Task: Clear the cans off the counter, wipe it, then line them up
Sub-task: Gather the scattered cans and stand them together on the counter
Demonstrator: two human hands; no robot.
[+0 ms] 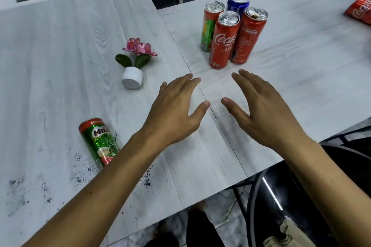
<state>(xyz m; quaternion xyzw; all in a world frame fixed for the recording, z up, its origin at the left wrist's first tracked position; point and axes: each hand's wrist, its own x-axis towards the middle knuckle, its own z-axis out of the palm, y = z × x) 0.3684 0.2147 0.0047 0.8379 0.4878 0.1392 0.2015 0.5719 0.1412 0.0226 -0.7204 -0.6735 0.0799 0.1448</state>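
while the left hand point(176, 110) and right hand point(265, 112) hang palm-down and spread over the middle of the white counter point(60, 56), holding nothing, four cans stand bunched just above them: a coca-cola can point(223, 42) in front, a second red can point(248, 36) just beside it, a blue can point(237, 3) and a green-striped can point(209, 28) behind. a milo can point(99, 142) lies at lower left among dark specks point(80, 168). another red can point(359, 9) lies at the upper right edge. a small potted flower point(133, 64) sits left of centre.
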